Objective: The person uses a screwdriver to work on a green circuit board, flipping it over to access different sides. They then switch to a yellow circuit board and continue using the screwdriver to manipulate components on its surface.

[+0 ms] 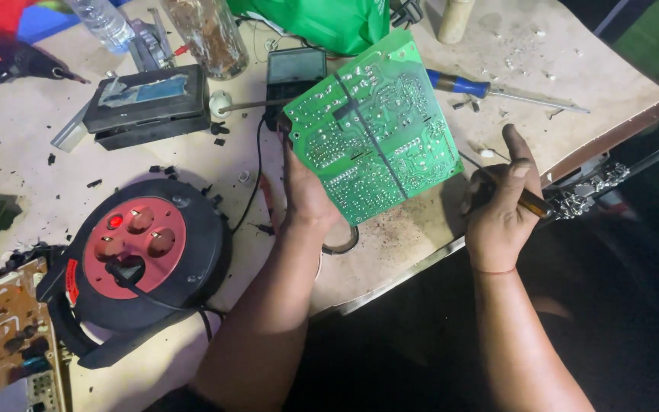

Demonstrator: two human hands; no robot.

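Observation:
My left hand [304, 194] holds a green circuit board [373, 126] by its lower left edge, solder side facing me and tilted up over the table. My right hand [501, 202] sits to the right of the board, fingers curled around a thin tool with a dark and amber handle [534, 203]. That tool's tip is hidden behind the hand. A black meter [295, 72] lies just behind the board, with dark wires trailing from it.
A round black cable reel with a red socket face [143, 252] lies at the left. A brown circuit board [5, 336] is at the bottom left. A blue-handled screwdriver [490, 89], a dark box [146, 103], a jar [207, 34], a green bag [322, 21] and the table edge [413, 267] surround them.

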